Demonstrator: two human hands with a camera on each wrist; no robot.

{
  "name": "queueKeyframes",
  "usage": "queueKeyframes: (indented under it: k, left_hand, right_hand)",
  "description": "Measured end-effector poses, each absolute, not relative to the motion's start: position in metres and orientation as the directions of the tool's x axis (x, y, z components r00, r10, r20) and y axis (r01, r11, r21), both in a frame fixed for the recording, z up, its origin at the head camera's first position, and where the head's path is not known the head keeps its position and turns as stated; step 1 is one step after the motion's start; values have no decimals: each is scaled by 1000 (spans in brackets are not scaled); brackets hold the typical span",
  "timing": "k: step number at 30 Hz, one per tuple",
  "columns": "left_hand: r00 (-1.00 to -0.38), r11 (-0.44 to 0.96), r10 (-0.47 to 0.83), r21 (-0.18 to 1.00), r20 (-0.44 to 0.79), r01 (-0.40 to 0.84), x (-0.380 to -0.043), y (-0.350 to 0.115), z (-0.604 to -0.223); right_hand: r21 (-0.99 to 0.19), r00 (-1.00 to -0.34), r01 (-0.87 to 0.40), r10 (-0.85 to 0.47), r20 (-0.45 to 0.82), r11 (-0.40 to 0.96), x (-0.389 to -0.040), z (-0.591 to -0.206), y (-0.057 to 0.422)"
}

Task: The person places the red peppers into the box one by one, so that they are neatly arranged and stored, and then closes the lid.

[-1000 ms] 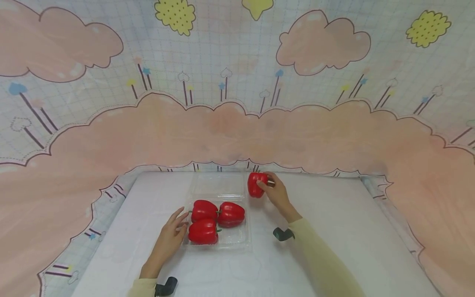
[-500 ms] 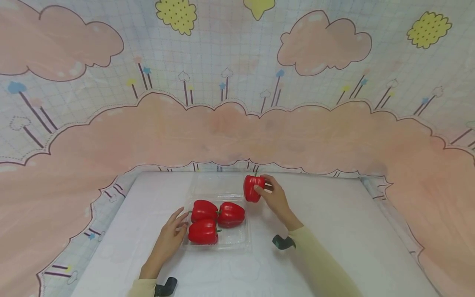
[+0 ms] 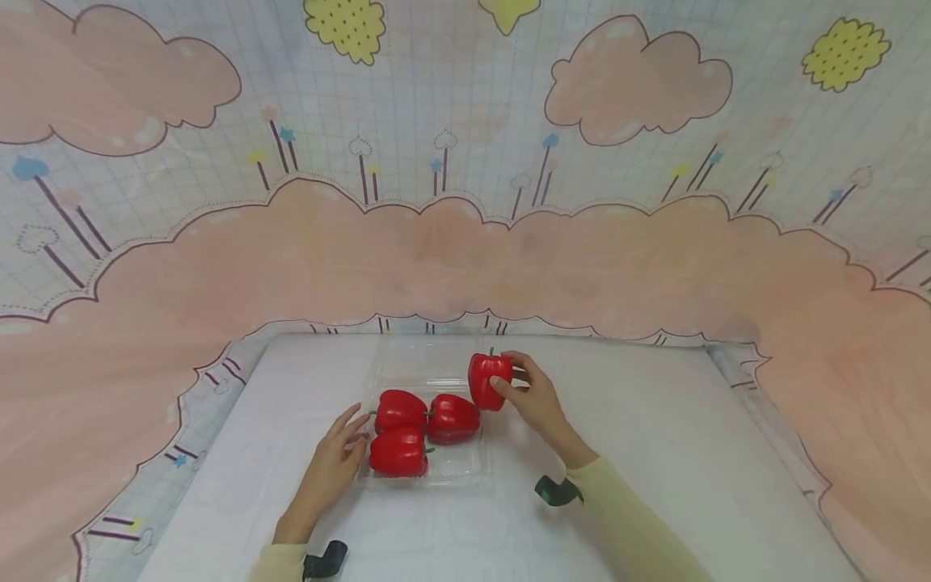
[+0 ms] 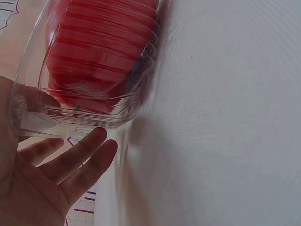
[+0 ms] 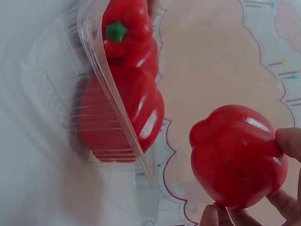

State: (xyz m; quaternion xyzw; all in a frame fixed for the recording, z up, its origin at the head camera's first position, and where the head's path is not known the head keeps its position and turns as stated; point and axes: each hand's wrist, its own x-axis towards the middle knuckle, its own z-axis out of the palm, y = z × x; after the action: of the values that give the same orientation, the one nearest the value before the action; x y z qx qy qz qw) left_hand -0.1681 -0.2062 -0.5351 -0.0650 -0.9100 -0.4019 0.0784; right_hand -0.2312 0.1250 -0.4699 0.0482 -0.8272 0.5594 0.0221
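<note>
My right hand holds a red bell pepper up by its side, thumb in front, fingers behind; its green stem points upward. In the right wrist view this bell pepper is gripped from the right, apart from the box. Below and left of it lies a clear plastic clamshell box, lid folded back, with three red bell peppers on their sides in its base. My left hand is at the box's left edge, fingers spread and nearly straight. In the left wrist view the box wall lies right at the fingertips.
The box's transparent lid lies flat toward the back of the white table. A patterned cloth with clouds hangs behind the table and around its sides. Dark wrist-worn devices sit by both sleeves.
My right hand has brought the bell pepper left and toward me, from beside the lid to the right edge of the box base. The left hand has stayed in place.
</note>
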Motion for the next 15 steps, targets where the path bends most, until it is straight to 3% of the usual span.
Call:
queueKeyframes:
  k: [15]
  left_hand:
    - [-976,663,62,722,207,195,-168,-206,-535]
  right_hand:
    - [-915,-993,-101,-90,71,390,-212,-470,119]
